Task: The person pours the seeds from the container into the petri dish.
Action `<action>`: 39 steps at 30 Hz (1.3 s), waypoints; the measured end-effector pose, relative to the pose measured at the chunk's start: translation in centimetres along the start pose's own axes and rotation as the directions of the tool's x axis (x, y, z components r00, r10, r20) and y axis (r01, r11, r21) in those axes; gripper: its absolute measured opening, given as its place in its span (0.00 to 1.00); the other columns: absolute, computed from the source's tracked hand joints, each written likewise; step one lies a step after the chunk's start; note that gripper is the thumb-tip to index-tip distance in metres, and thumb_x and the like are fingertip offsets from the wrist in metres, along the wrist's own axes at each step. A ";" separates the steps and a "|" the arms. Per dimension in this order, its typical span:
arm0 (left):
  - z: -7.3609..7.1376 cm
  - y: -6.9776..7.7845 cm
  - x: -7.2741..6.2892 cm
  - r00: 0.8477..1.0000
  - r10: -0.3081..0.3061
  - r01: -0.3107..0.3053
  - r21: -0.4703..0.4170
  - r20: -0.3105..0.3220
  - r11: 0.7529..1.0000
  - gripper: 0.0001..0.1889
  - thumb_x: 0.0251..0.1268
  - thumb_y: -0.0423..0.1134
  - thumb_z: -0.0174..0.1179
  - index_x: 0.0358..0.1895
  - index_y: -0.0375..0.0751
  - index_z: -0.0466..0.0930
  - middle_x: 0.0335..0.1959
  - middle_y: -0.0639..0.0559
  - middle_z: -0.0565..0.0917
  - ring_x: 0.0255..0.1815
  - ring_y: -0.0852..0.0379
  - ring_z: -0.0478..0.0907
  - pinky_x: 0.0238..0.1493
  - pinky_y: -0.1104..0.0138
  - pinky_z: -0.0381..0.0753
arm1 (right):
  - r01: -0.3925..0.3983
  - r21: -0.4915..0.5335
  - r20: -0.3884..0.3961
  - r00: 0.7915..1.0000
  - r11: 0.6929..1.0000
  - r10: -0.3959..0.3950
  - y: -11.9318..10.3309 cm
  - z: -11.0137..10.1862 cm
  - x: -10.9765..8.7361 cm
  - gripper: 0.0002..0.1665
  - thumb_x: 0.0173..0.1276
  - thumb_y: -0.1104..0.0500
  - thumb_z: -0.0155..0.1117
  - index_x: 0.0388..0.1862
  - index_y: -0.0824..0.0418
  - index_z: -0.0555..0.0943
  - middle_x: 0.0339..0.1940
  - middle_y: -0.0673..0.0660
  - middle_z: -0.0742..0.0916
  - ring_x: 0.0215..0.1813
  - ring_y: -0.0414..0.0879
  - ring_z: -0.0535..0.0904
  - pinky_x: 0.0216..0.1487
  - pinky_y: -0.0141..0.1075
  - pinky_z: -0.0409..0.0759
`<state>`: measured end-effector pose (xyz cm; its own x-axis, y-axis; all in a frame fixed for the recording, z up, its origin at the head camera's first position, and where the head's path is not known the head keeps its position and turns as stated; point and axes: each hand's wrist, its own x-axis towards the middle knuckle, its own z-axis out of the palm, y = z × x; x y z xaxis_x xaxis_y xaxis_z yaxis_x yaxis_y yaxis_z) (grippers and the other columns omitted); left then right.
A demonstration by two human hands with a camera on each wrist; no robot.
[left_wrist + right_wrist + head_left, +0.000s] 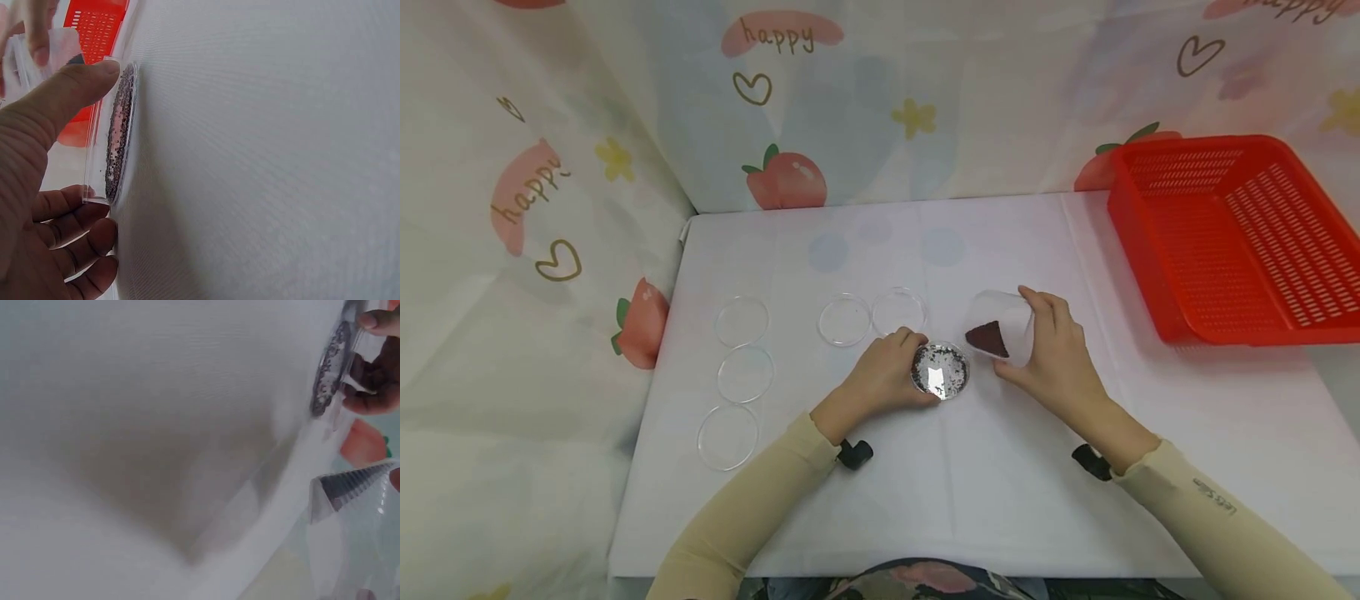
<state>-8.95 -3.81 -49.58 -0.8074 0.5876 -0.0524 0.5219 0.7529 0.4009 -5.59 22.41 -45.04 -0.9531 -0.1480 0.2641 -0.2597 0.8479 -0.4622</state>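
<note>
My left hand (pixel 886 372) grips a clear round petri dish (pixel 940 371) by its edge, thumb on the near side and fingertips on the far side. Dark granules are scattered over the dish's bottom, as the left wrist view shows too, with the dish (pixel 119 134) low over the white cloth. Just right of it, my right hand (pixel 1062 358) holds a clear plastic cup (pixel 1000 304) between thumb and fingers. The cup is tipped on its side toward the dish, and a heap of dark brown granules (pixel 987 339) lies inside.
Several clear round dish pieces lie on the white cloth (pixel 1000 500): three in a column at left, including one nearest me (pixel 727 437), and two behind my left hand, including one (pixel 844 320). A red plastic basket (pixel 1195 250) stands at the back right. Printed curtains (pixel 1000 100) border the table.
</note>
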 end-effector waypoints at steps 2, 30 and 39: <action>0.0 0.0 0.0 1.000 -0.007 0.007 0.004 0.005 1.000 0.48 0.43 0.64 0.79 0.66 0.40 0.74 0.58 0.49 0.80 0.55 0.53 0.81 0.58 0.59 0.81 | -0.112 0.052 0.022 0.994 0.992 0.111 0.9 0.0 0.1 0.63 0.51 0.56 0.81 0.81 0.58 0.54 0.68 0.71 0.68 0.51 0.74 0.77 0.49 0.68 0.78; -1.7 -1.9 -2.4 0.997 -0.007 0.009 -0.032 0.079 0.999 0.55 0.54 0.70 0.71 0.78 0.38 0.62 0.65 0.48 0.79 0.66 0.50 0.77 0.67 0.56 0.77 | 0.394 0.090 0.124 0.907 0.915 -0.403 -0.9 3.2 -0.6 0.39 0.62 0.48 0.76 0.66 0.68 0.78 0.60 0.63 0.83 0.60 0.61 0.80 0.62 0.54 0.78; -9.0 -10.0 -5.8 0.984 -0.158 0.161 0.026 -0.080 0.987 0.30 0.70 0.56 0.65 0.66 0.39 0.79 0.52 0.47 0.86 0.55 0.47 0.81 0.60 0.54 0.81 | 0.189 -0.005 0.377 0.910 0.982 -0.173 -0.8 4.5 0.1 0.61 0.50 0.38 0.82 0.76 0.67 0.68 0.65 0.66 0.78 0.64 0.67 0.75 0.66 0.64 0.71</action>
<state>-12.00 -17.44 -45.07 -0.8992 0.4354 -0.0421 0.3922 0.8450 0.3634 -6.18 19.45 -48.48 -0.8809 -0.4733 0.0013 -0.4343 0.8072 -0.3998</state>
